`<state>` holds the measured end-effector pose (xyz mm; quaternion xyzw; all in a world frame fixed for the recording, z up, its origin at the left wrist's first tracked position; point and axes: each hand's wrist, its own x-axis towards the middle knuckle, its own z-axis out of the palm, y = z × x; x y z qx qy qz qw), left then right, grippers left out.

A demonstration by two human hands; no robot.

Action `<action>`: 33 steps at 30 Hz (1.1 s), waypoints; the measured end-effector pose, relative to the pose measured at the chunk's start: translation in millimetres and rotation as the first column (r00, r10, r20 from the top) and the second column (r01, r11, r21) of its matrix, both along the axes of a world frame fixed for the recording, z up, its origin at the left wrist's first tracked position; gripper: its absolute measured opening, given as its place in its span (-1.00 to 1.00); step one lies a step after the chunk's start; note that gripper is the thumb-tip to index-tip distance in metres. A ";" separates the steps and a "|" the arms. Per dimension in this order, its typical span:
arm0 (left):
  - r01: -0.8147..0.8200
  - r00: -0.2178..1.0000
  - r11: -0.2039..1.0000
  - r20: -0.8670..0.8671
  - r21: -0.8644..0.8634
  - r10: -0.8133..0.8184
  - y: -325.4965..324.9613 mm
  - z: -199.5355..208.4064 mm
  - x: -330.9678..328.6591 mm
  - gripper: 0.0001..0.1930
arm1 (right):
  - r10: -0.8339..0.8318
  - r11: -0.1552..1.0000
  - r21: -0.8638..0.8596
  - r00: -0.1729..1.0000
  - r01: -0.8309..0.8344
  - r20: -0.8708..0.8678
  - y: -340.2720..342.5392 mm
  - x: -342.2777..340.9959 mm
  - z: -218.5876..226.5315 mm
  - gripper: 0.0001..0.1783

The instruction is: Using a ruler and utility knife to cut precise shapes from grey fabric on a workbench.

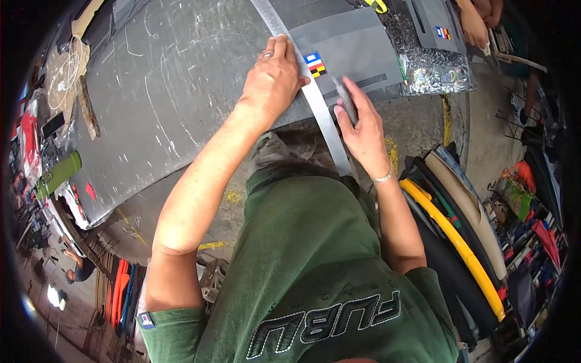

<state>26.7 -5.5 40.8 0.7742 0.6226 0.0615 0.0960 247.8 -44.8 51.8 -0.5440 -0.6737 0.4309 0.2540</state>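
My left hand (pixel 275 75) presses flat on a long metal ruler (pixel 318 106) that lies diagonally across a grey sheet of material (pixel 357 45) on the scratched grey table (pixel 175 91). My right hand (pixel 363 130) is closed around a dark utility knife (pixel 347 103), its tip against the ruler's right edge on the grey sheet. A small patch with coloured flags (pixel 315 64) sits on the sheet just right of my left hand.
A green bottle (pixel 57 174) lies at the table's left edge. Rolls of yellow, beige and black material (pixel 460 236) stand at my right. Another person's hand (pixel 475 27) works on a second grey piece (pixel 433 21) at the far side.
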 end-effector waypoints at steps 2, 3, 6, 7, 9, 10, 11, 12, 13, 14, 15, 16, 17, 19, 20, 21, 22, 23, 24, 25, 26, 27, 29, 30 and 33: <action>-0.042 0.998 0.998 0.048 -0.050 0.044 -0.6 1.4 0.9 -0.21 | 0.041 0.998 -0.043 0.998 -0.043 -0.039 14.5 -15.7 10.6 -0.38; -0.039 0.998 0.998 0.052 -0.051 0.041 -1.1 2.1 1.7 -0.21 | 0.038 0.998 -0.044 0.999 -0.040 -0.034 20.3 -23.6 10.8 -0.38; -0.023 0.995 1.000 -0.099 0.007 0.024 -3.8 5.6 3.1 -0.17 | 0.102 0.986 0.120 0.990 -0.113 0.093 37.0 -43.8 4.4 -0.37; -0.031 0.994 1.000 -0.102 0.001 0.031 -4.1 6.7 3.6 -0.17 | 0.102 0.986 0.118 0.990 -0.113 0.099 40.2 -48.1 1.9 -0.37; -0.051 0.993 0.999 -0.103 -0.004 0.050 -5.0 2.8 2.0 -0.17 | 0.106 0.987 0.104 0.986 -0.120 0.131 46.3 -55.6 -3.3 -0.38; -0.053 0.997 0.998 -0.050 0.024 0.054 -5.6 -0.6 1.1 -0.21 | 0.111 0.987 0.104 0.985 -0.125 0.135 49.3 -57.6 -4.7 -0.38; -0.056 0.998 0.997 0.004 0.050 0.056 -6.1 -1.3 0.8 -0.24 | 0.117 0.985 0.105 0.980 -0.134 0.159 51.4 -59.2 -5.9 -0.39; -0.059 0.998 0.997 0.009 0.047 0.059 -6.1 -2.1 0.8 -0.24 | 0.122 0.984 0.107 0.975 -0.143 0.183 53.2 -60.3 -6.6 -0.39; -0.058 0.998 0.998 -0.012 0.017 0.058 -5.9 -2.9 1.0 -0.22 | 0.125 0.984 0.104 0.974 -0.146 0.188 54.7 -60.9 -6.8 -0.39; -0.058 0.998 0.998 -0.033 -0.013 0.057 -5.5 -2.5 1.0 -0.20 | 0.136 0.983 0.097 0.969 -0.158 0.204 56.6 -61.7 -6.0 -0.41; -0.059 0.998 0.998 -0.028 -0.015 0.059 -5.9 -1.9 1.2 -0.20 | 0.147 0.981 0.089 0.964 -0.170 0.220 57.5 -62.2 -5.7 -0.42; -0.059 0.998 0.998 -0.028 -0.014 0.059 -6.4 -1.2 1.6 -0.20 | 0.148 0.981 0.087 0.963 -0.171 0.224 57.1 -62.3 -5.9 -0.42; -0.061 0.998 0.998 -0.028 -0.011 0.061 -6.4 -2.0 1.3 -0.21 | 0.154 0.981 0.080 0.960 -0.177 0.235 56.9 -62.8 -6.1 -0.41; -0.075 0.997 0.997 -0.002 0.016 0.075 -6.2 -3.6 1.4 -0.24 | 0.161 0.980 0.072 0.955 -0.184 0.250 57.4 -64.0 -5.8 -0.41; -0.087 0.996 0.995 0.022 0.041 0.087 -6.5 -4.7 2.0 -0.26 | 0.160 0.980 0.077 0.952 -0.185 0.263 57.3 -64.3 -5.6 -0.40; -0.088 0.996 0.995 0.026 0.039 0.087 -6.8 -5.7 2.1 -0.26 | 0.158 0.979 0.081 0.948 -0.187 0.276 57.3 -64.5 -5.3 -0.40; -0.090 0.996 0.995 0.022 0.042 0.089 -7.2 -6.7 1.9 -0.26 | 0.159 0.979 0.079 0.947 -0.187 0.279 57.2 -64.6 -4.6 -0.40; -0.092 0.996 0.995 0.018 0.046 0.091 -7.4 -6.8 1.9 -0.26 | 0.162 0.979 0.074 0.948 -0.189 0.274 57.4 -64.8 -3.7 -0.40; -0.093 0.996 0.995 0.020 0.044 0.092 -7.5 -7.0 2.0 -0.26 | 0.165 0.979 0.068 0.949 -0.190 0.268 57.7 -65.0 -3.0 -0.39; -0.094 0.995 0.995 0.020 0.043 0.093 -7.7 -7.2 1.9 -0.26 | 0.166 0.979 0.067 0.948 -0.191 0.270 58.1 -65.1 -2.6 -0.39; -0.094 0.995 0.995 0.021 0.042 0.094 -7.9 -7.0 1.9 -0.26 | 0.168 0.979 0.065 0.946 -0.193 0.277 58.3 -65.0 -2.2 -0.39; -0.095 0.995 0.995 0.023 0.040 0.095 -8.1 -6.8 2.0 -0.26 | 0.170 0.979 0.063 0.944 -0.196 0.284 58.4 -64.9 -2.0 -0.39; -0.090 0.996 0.995 0.008 0.047 0.090 -8.4 -6.1 2.1 -0.26 | 0.172 0.978 0.062 0.942 -0.198 0.288 58.8 -64.9 -1.9 -0.39; -0.091 0.996 0.995 0.009 0.044 0.091 -8.4 -5.7 2.1 -0.26 | 0.173 0.978 0.063 0.941 -0.199 0.291 58.9 -65.1 -1.7 -0.39; -0.090 0.996 0.995 0.001 0.043 0.090 -7.3 -4.6 2.7 -0.26 | 0.176 0.979 0.042 0.938 -0.197 0.298 59.0 -65.4 -0.4 -0.39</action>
